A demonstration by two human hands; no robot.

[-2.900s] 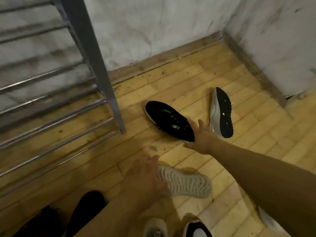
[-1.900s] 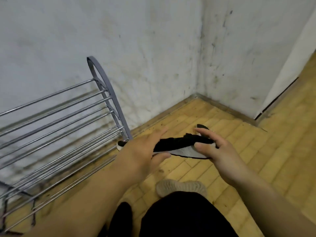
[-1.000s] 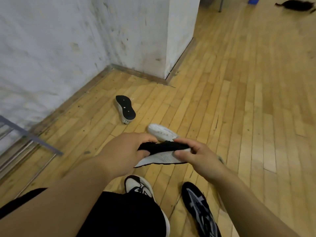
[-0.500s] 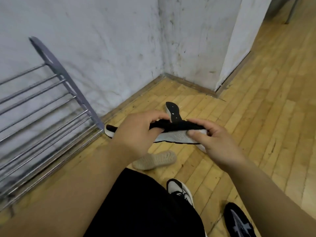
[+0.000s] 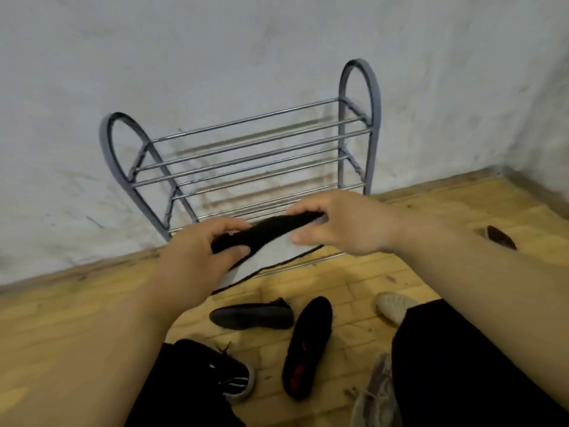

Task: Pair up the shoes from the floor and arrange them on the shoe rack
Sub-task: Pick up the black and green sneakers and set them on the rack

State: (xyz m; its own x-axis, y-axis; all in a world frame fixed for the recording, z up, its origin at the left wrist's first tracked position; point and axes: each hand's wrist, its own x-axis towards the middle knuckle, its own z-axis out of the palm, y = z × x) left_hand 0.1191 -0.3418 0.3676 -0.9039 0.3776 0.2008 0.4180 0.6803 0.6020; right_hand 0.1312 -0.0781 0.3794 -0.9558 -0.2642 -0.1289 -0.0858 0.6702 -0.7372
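Nearest the camera, we note several shoes loose on the wooden floor (image 5: 77, 306): a grey laced shoe (image 5: 374, 399) at the lower edge, a black striped shoe (image 5: 232, 375), a black shoe with red lining (image 5: 308, 343) and a black shoe on its side (image 5: 252, 315). A beige sole (image 5: 394, 305) lies beside the dark trouser leg, and a dark shoe (image 5: 500, 237) sits apart toward the corner.

Above these, we record the left hand (image 5: 200, 254) and the right hand (image 5: 345, 223) both clamped on one black and white shoe (image 5: 271, 235), one at each end, the hands apart along its length. The shoe is off the floor, tilted, right end higher, in front of the lowest bars.

Beyond stands the shoe rack (image 5: 246, 155) against the white wall (image 5: 215, 41); we see no shoes on its visible bars.

Against the frame half a second earlier, the grip is unchanged, but the view has turned: the rack, then at the left edge, now stands squarely ahead, and the shoe has come up before it.
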